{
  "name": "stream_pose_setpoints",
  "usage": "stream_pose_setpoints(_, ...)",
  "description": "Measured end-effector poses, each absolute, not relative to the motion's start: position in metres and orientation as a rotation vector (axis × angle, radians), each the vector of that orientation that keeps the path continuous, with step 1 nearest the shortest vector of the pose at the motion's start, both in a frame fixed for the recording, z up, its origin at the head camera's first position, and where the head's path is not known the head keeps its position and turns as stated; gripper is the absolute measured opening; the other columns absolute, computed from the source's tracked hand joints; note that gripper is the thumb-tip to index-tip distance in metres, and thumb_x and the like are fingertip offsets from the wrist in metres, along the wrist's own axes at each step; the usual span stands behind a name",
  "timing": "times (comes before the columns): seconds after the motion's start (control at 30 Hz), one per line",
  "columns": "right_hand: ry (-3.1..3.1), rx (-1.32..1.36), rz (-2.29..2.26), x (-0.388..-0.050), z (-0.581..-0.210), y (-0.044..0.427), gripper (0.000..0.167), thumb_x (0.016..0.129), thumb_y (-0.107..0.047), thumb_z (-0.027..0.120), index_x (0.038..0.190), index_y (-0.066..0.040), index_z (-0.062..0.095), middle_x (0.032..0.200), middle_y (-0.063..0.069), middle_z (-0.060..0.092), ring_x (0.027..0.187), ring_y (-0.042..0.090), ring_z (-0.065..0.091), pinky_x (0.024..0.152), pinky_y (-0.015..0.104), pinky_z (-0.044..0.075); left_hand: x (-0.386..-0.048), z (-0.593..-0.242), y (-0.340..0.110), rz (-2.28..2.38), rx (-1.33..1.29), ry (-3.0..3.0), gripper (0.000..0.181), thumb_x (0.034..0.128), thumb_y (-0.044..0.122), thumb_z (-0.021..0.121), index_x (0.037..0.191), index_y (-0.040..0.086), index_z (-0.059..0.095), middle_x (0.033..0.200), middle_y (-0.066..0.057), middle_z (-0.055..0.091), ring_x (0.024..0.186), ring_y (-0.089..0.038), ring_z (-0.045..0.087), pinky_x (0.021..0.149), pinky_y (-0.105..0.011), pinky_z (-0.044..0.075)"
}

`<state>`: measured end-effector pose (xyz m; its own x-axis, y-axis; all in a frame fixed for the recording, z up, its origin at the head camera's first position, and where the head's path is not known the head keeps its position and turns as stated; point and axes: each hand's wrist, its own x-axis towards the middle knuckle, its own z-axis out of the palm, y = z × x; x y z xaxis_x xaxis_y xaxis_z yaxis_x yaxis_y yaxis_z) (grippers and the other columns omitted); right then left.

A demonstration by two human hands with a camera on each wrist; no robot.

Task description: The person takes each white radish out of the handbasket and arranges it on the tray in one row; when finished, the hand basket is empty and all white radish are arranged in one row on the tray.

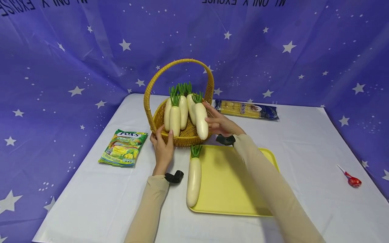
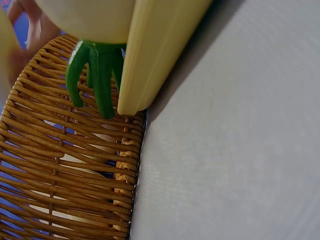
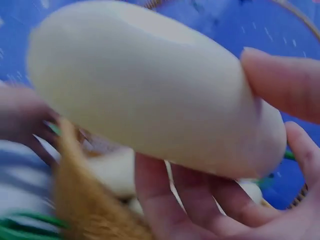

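In the head view my right hand (image 1: pixel 223 124) grips a white radish (image 1: pixel 201 119) with a green top, at the right side of a wicker basket (image 1: pixel 189 141). The right wrist view shows the thumb and fingers of that hand around the radish (image 3: pixel 150 90). My left hand (image 1: pixel 163 148) holds the basket's front left rim. Several more white radishes (image 1: pixel 175 119) stand inside the basket, leaves up. One radish (image 1: pixel 194 180) lies along the left edge of a yellow tray (image 1: pixel 234 182), in front of the basket.
A green candy bag (image 1: pixel 124 148) lies left of the basket. Behind the tray is a pack of spaghetti (image 1: pixel 247 109), near the back edge of the white-covered table (image 1: pixel 307 141). At the far right lies a red lollipop (image 1: pixel 353 181). The basket's tall handle (image 1: pixel 182 61) arches over the radishes.
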<state>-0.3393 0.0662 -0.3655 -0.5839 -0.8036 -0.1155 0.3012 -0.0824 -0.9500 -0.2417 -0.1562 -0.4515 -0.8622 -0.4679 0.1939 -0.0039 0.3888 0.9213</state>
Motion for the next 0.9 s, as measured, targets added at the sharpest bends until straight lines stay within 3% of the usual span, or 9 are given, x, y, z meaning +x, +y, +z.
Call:
stream_pose_setpoints(0.13,1.152,-0.524,-1.894,-0.31,-0.375,0.083,0.062,0.098,-0.006,0.031,0.143,-0.041,0.006,0.144,0.008,0.022,0.107,0.016,0.054,0.088,0.037,0.044,-0.241,-0.454,-0.155,-1.48,0.404,-2.229,0.055,0.0893,0.056,0.04,0.135,0.025,0.035,0.145,-0.019,0.008,0.132,-0.037,0.023,0.103,-0.054,0.026)
stream_pose_setpoints(0.37,1.054,-0.53,-1.877,-0.246,-0.39,0.118,0.067,0.096,-0.005,0.039,0.145,-0.036,0.005,0.127,0.004,0.047,0.105,0.015,0.054,0.087,0.036,0.044,-0.241,-0.453,-0.155,-1.462,0.384,-2.236,0.052,0.0902,0.053,0.041,0.134,0.026,0.034,0.144,-0.018,0.01,0.131,-0.036,0.025,0.103,-0.052,0.026)
stream_pose_setpoints(0.53,1.133,-0.506,-1.834,-0.212,-0.406,0.125,0.07,0.094,0.0,0.039,0.146,-0.032,0.004,0.127,0.004,0.047,0.104,0.014,0.053,0.087,0.035,0.043,-0.242,-0.452,-0.157,-1.458,0.384,-2.23,0.052,0.0905,0.053,0.04,0.134,0.026,0.034,0.144,-0.018,0.01,0.131,-0.036,0.024,0.103,-0.053,0.026)
stream_pose_setpoints(0.73,1.286,-0.372,-1.775,-0.196,-0.428,0.12,0.073,0.091,-0.004,0.05,0.145,-0.032,0.01,0.13,0.01,0.044,0.105,0.017,0.054,0.086,0.036,0.046,-0.241,-0.452,-0.159,-1.451,0.38,-2.233,0.051,0.0908,0.052,0.04,0.134,0.026,0.034,0.144,-0.019,0.009,0.131,-0.037,0.024,0.104,-0.053,0.024)
stream_pose_setpoints(0.9,1.475,-0.314,-1.709,-0.195,-0.436,0.114,0.074,0.087,-0.012,0.06,0.143,-0.033,0.016,0.118,0.011,0.049,0.092,0.014,0.055,0.079,0.033,0.048,-0.241,-0.452,-0.158,-1.45,0.378,-2.233,0.051,0.0909,0.051,0.041,0.134,0.025,0.035,0.144,-0.02,0.01,0.131,-0.037,0.024,0.104,-0.052,0.024)
